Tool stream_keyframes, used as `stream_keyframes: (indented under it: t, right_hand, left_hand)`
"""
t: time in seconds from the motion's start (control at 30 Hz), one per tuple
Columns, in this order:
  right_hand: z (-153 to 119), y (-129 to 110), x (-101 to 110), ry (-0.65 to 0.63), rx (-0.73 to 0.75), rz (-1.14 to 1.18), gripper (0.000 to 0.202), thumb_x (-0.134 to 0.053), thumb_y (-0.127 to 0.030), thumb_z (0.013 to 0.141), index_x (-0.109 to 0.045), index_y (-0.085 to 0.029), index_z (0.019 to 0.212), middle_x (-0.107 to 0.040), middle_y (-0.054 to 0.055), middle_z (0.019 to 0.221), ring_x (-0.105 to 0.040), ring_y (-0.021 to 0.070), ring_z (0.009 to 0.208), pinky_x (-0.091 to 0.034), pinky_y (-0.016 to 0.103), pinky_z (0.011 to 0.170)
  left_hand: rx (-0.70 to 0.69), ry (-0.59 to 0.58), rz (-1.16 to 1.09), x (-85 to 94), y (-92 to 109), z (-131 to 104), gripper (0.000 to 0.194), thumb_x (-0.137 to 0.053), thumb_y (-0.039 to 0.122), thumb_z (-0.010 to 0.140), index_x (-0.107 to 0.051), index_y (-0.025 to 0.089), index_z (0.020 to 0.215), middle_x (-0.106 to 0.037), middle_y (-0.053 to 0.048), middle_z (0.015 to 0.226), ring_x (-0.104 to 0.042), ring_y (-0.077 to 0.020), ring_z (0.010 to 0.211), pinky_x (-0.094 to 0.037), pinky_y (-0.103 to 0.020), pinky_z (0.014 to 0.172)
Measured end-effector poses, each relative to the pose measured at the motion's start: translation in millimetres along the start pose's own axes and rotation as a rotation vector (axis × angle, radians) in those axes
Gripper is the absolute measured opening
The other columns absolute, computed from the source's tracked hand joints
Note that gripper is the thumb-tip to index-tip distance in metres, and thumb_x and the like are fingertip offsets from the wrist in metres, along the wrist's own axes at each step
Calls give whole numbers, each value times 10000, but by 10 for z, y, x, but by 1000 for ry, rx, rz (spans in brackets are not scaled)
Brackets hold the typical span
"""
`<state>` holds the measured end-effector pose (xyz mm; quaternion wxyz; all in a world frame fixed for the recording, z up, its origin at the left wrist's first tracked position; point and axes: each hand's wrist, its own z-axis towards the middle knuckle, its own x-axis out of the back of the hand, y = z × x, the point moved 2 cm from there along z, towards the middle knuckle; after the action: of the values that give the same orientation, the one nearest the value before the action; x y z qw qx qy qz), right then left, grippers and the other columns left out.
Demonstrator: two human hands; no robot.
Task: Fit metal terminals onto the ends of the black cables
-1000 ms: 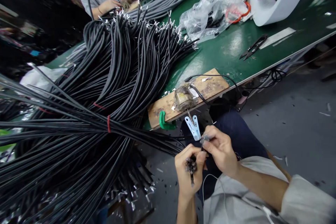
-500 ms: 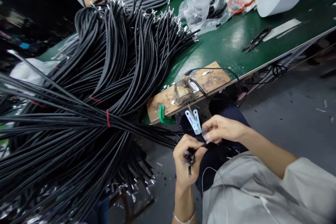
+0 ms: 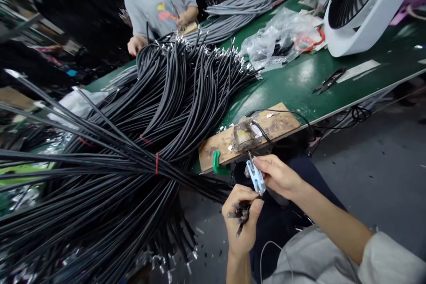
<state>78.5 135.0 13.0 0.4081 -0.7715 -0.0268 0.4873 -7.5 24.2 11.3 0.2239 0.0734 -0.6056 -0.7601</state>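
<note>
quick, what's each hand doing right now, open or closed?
Left hand: closed, holding black cable ends.
Right hand: closed, pinching the blue clothespin.

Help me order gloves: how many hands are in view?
4: left hand, around black strands; right hand, on the blue clip; a co-worker's near-pile hand, behind the cable pile, and other hand, nearer the grey cables. More may be hidden.

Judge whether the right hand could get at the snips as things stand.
Probably yes, once the right hand lets go of the blue clip: the snips lie uncovered on the green table, beyond a thin black cord.
</note>
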Motion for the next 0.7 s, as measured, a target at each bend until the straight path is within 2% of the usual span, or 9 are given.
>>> stream_keyframes:
  t: [0.1,0.17,0.27,0.33,0.43,0.53,0.6,0.63,0.7]
  right_hand:
    - [-11,83,40,-56,-55,109,499,-743,-592,693,-654,-102,668,-567,5,577,-509,87,522,-372,202,483]
    - [-29,136,111,-71,-85,169,504,-718,-597,722,-660,-98,672,-564,11,581,-495,84,532,-362,199,485]
    - [-85,199,311,-4,-84,218,448,-706,-543,768,-675,-103,691,-558,11,601,-447,72,537,-328,192,477]
    - [-150,211,470,57,-53,169,384,-722,-489,777,-695,-108,735,-560,12,605,-431,76,544,-317,199,481]
    - [-294,166,659,148,15,-49,321,-751,-430,762,-712,-111,762,-578,17,612,-402,72,532,-301,210,483]
    - [-479,55,716,279,139,-355,261,-729,-396,790,-710,-137,756,-601,22,644,-465,98,569,-356,236,527]
    - [-599,-30,650,352,282,-580,202,-695,-348,829,-700,-162,750,-606,22,666,-508,129,620,-394,264,574]
    - [-649,-64,579,344,367,-700,163,-689,-313,837,-697,-172,755,-610,23,677,-518,143,645,-408,278,599]
    - [-714,-86,380,217,520,-927,74,-713,-259,816,-705,-186,827,-639,40,747,-534,173,714,-436,313,662]
  left_hand:
    - [59,-42,22,-26,38,27,98,-652,194,830,-639,171,736,-555,-2,699,-537,-118,603,-410,-214,535]
    - [77,-49,25,-27,71,24,100,-649,198,832,-646,172,736,-563,-3,699,-529,-112,589,-403,-211,523]
    - [45,-58,43,-20,127,15,86,-647,192,831,-661,171,749,-588,-13,697,-547,-119,600,-414,-217,535]
    - [5,-66,57,-12,152,12,77,-653,192,825,-672,170,754,-608,-21,681,-569,-131,614,-435,-229,556]
    - [-51,-98,55,3,140,-3,75,-660,217,830,-705,180,782,-644,-29,677,-595,-139,616,-463,-240,573]
    - [-89,-80,11,35,81,-43,211,-599,330,885,-738,193,806,-672,-58,733,-642,-177,705,-503,-276,621]
    - [-54,-55,19,57,39,-72,360,-490,403,937,-752,184,823,-655,-56,665,-634,-176,663,-498,-285,616]
    - [-20,-70,38,60,23,-80,437,-432,437,953,-754,173,821,-623,-42,594,-599,-158,583,-475,-274,574]
    - [60,-179,93,48,11,-78,512,-405,503,939,-748,149,797,-535,-3,494,-464,-113,438,-386,-249,470]
